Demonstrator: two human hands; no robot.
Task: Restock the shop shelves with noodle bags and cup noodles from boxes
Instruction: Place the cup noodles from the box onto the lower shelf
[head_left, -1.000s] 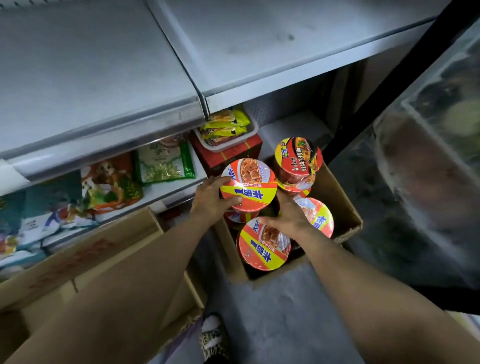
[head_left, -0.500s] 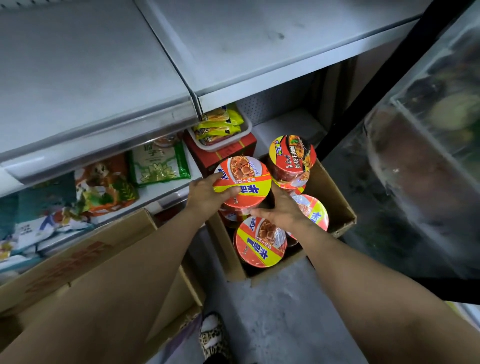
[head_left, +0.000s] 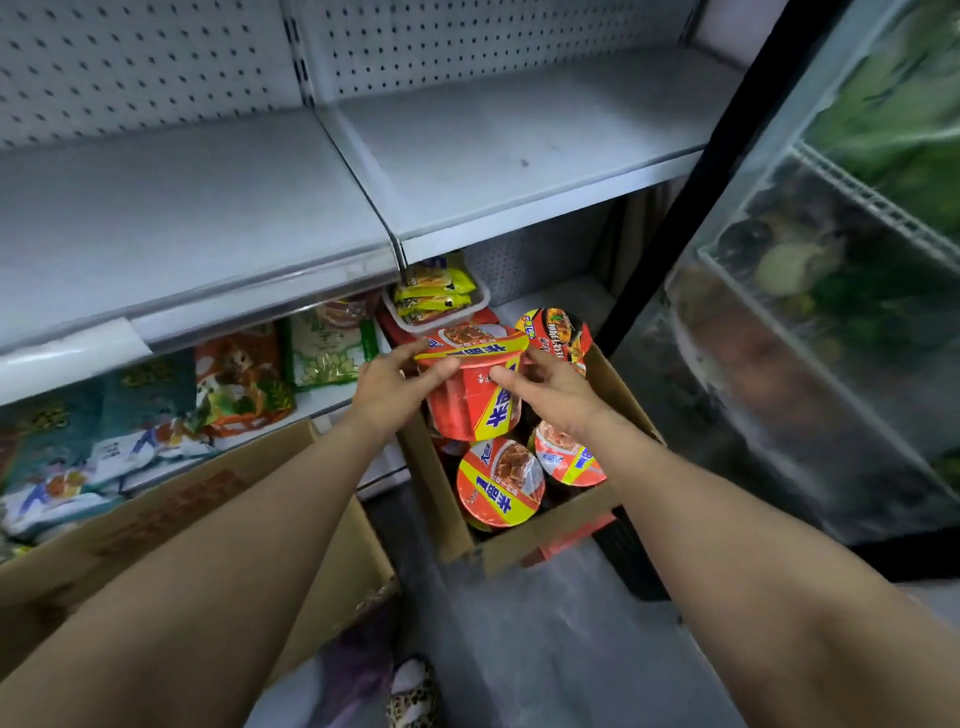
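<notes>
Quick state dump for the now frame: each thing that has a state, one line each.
held cup noodle: sealed, tilted, above the box
left hand: grips the cup's left side
right hand: grips the cup's right side
cardboard box: open, holds more cups
dark-lidded cup: sealed, at the box's far end
orange cup: sealed, lid up, in the box

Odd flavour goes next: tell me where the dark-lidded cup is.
Head view, centre-right: the dark-lidded cup sits at the far end of the box, beyond the right hand, right of the held cup.
</notes>
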